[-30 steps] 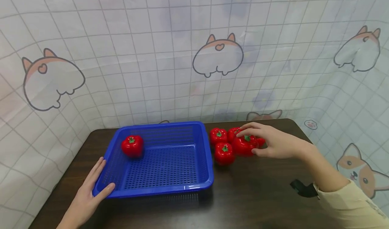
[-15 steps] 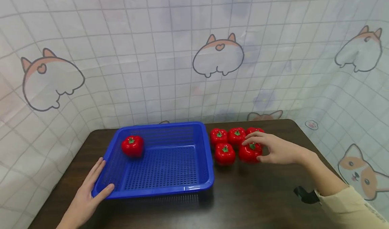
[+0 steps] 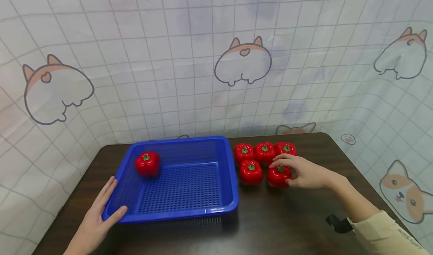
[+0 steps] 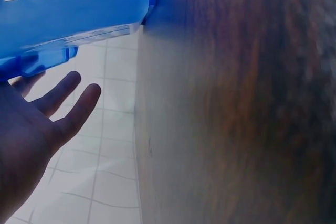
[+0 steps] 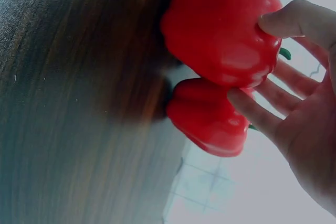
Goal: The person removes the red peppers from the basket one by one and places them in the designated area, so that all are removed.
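My right hand holds a red bell pepper from above, thumb on its near side and fingers around its top. In the right wrist view the thumb presses that bell pepper near its stem end, and its lower end is close over the table. Another bell pepper stands just left of it, and a row of three more lies behind. My left hand rests with extended fingers at the left front corner of a blue plastic basket. One bell pepper sits inside the basket, at its left.
The dark wooden table runs back to a white gridded cloth with cartoon dogs. A black strap-like piece juts out beside the right sleeve.
My right hand has brought its bell pepper from over the back row toward me and down, beside the front pepper. The back row's right pepper now shows more. My left hand stays put.
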The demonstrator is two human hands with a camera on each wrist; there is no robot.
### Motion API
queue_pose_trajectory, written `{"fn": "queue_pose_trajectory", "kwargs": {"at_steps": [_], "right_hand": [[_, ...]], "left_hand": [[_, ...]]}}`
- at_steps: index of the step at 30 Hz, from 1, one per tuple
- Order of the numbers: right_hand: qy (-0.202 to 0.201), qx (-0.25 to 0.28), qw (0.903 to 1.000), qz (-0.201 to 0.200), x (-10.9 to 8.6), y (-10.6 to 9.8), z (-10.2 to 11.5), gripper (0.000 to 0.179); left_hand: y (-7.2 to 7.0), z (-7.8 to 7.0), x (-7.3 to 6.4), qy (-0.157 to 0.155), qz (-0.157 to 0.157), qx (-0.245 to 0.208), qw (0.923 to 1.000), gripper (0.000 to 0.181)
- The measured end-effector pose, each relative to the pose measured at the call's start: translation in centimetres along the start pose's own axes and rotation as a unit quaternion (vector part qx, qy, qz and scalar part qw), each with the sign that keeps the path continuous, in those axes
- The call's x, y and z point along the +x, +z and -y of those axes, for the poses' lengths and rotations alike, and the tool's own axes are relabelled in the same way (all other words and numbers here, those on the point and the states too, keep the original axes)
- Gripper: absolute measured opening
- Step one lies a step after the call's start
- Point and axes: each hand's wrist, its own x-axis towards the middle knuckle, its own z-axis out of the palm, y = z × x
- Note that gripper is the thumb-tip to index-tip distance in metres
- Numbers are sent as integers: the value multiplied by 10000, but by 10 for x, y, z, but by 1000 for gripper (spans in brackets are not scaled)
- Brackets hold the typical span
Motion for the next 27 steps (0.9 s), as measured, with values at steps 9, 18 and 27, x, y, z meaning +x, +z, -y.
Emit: {"fn": "queue_pose_trajectory", "kwargs": {"at_steps": [9, 18, 27], "right_hand": [[13, -64, 9999, -118, 2, 4, -2, 55], [-27, -191, 9993, -334, 5, 10, -3, 53], [-103, -252, 9979, -594, 7, 15, -4, 48]], "left_hand": [[0, 0, -2, -7, -38, 51, 10000, 80], [0, -1, -1, 28, -68, 83, 9999, 80], [0, -1, -3, 52, -96, 140, 9998, 80]]}}
